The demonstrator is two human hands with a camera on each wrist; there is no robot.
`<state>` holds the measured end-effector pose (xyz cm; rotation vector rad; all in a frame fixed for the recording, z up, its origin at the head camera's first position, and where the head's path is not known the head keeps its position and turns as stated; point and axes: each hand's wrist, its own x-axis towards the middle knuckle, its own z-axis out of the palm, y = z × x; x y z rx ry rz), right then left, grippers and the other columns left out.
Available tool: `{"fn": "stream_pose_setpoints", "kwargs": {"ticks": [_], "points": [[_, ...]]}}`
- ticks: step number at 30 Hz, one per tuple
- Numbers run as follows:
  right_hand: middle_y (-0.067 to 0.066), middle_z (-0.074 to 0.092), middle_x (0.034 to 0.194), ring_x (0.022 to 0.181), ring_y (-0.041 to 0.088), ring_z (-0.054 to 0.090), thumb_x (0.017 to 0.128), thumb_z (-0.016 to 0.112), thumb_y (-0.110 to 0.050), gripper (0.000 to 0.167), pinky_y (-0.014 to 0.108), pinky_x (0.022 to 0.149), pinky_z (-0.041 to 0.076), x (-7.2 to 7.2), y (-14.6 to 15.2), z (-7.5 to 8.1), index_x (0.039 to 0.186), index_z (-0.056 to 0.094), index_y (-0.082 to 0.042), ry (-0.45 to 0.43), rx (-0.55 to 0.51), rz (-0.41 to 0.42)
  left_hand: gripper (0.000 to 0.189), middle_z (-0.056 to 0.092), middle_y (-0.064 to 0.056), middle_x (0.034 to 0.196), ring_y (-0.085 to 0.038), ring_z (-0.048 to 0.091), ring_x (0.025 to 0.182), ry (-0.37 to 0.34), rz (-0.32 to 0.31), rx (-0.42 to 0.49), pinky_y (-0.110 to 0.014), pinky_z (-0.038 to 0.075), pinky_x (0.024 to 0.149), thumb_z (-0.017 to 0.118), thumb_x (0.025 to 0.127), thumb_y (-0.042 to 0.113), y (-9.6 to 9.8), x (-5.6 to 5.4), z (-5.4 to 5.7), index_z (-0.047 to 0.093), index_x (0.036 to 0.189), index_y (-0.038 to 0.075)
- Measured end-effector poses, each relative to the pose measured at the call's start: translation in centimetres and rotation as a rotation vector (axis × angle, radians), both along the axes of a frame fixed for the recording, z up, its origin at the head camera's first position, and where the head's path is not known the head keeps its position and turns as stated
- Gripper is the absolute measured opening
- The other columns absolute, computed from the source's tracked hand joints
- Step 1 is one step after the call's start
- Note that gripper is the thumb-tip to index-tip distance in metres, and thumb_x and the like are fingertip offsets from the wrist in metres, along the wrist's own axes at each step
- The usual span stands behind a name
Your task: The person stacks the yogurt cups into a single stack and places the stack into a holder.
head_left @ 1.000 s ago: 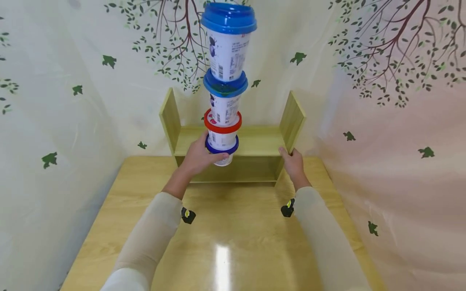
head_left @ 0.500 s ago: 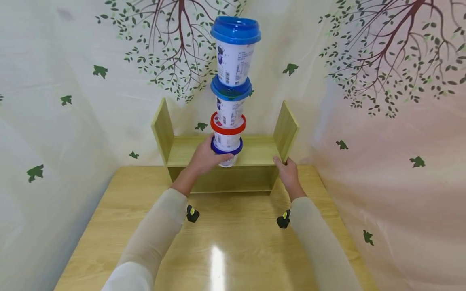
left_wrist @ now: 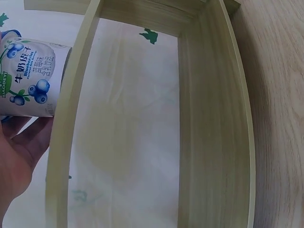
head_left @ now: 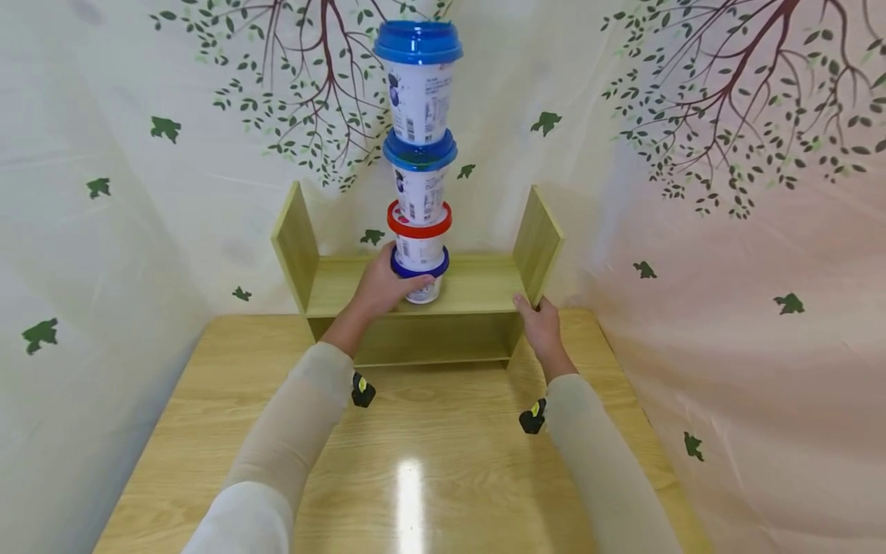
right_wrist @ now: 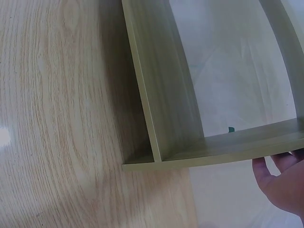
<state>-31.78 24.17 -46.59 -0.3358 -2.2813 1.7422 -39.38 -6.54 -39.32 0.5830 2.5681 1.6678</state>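
My left hand [head_left: 379,288] grips the lowest cup [head_left: 425,291] of a tall stack of white tubs, its thumb across the front. That bottom cup has a dark blue lid and a blueberry print [left_wrist: 35,78]. Above it stand a red-lidded cup [head_left: 420,250], a blue-lidded cup [head_left: 420,192] and a larger blue-lidded cup [head_left: 420,100] on top. The stack is over the upper board of a wooden shelf [head_left: 477,288]; whether its base touches the board I cannot tell. My right hand [head_left: 543,327] holds the shelf's right side panel [head_left: 540,242], fingers behind it.
The shelf stands at the back of a wooden table [head_left: 443,446], with an open lower compartment [head_left: 443,338] and upright panels at both ends. Behind hangs a pale cloth backdrop [head_left: 595,169] printed with trees and leaves. Small black wrist cameras sit beneath both sleeves.
My left hand has moved the cup stack farther back, from in front of the shelf's edge to over its upper board. My right hand keeps hold of the side panel. The head view has shifted.
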Motion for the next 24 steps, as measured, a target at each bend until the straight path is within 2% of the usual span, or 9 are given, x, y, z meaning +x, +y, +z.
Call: {"fn": "stream_pose_setpoints", "kwargs": {"ticks": [7, 13, 19, 24], "points": [[0.025, 0.055, 0.136, 0.124, 0.034, 0.050, 0.101, 0.061, -0.035, 0.056, 0.049, 0.107, 0.039, 0.3, -0.4, 0.3, 0.139, 0.052, 0.005, 0.009, -0.011, -0.017, 0.113, 0.050, -0.011, 0.147, -0.033, 0.052, 0.130, -0.019, 0.000, -0.013, -0.054, 0.044, 0.105, 0.081, 0.071, 0.068, 0.0, -0.1, 0.0, 0.029, 0.155, 0.012], [0.024, 0.054, 0.139, 0.125, 0.033, 0.049, 0.101, 0.060, -0.039, 0.059, 0.048, 0.107, 0.039, -0.1, -0.5, 0.6, 0.141, 0.050, 0.004, -0.013, -0.001, 0.009, 0.109, 0.051, -0.009, 0.146, -0.031, 0.053, 0.128, -0.017, 0.019, -0.020, -0.054, 0.045, 0.104, 0.083, 0.072, 0.064, 0.1, -0.3, 0.2, 0.032, 0.155, 0.014], [0.024, 0.053, 0.138, 0.125, 0.035, 0.048, 0.102, 0.059, -0.039, 0.058, 0.050, 0.107, 0.038, 0.0, -0.1, 0.7, 0.140, 0.051, 0.004, 0.003, -0.008, -0.031, 0.103, 0.051, -0.008, 0.146, -0.031, 0.052, 0.129, -0.001, -0.016, 0.066, -0.053, 0.045, 0.105, 0.084, 0.076, 0.056, 1.1, -0.6, -0.4, 0.032, 0.155, 0.016], [0.022, 0.054, 0.139, 0.127, 0.032, 0.049, 0.102, 0.058, -0.039, 0.057, 0.047, 0.109, 0.039, 0.0, -0.6, 0.4, 0.140, 0.052, 0.002, -0.021, -0.022, -0.025, 0.102, 0.047, -0.006, 0.150, -0.031, 0.048, 0.133, -0.055, -0.006, 0.120, -0.053, 0.042, 0.108, 0.085, 0.078, 0.050, 0.8, -0.3, -1.0, 0.026, 0.157, 0.021]]}}
